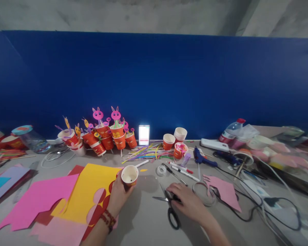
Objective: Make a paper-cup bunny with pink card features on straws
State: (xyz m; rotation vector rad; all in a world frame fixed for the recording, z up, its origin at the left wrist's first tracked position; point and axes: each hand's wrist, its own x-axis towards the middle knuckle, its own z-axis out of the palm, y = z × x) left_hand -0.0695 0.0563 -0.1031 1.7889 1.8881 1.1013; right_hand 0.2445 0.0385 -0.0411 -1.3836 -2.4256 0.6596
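My left hand (120,191) is wrapped round a paper cup (129,175), white inside with an orange outer wall, its open mouth tilted towards me. On the grey table (143,222) lies a pair of black-handled scissors (169,205) with the blades apart. My right hand (183,198) rests over one of the scissor handles, its fingers bent and partly hiding that handle. Coloured paper sheets, with a yellow sheet (84,188) among them, lie beneath and left of my left hand.
Decorated red cups (118,136) stand at the back left. Pipe cleaners (146,152) lie in the back middle, beside a cup stack (180,133). A tape roll (161,170), markers (184,173), a blue glue gun (204,159) and black cables are to the right.
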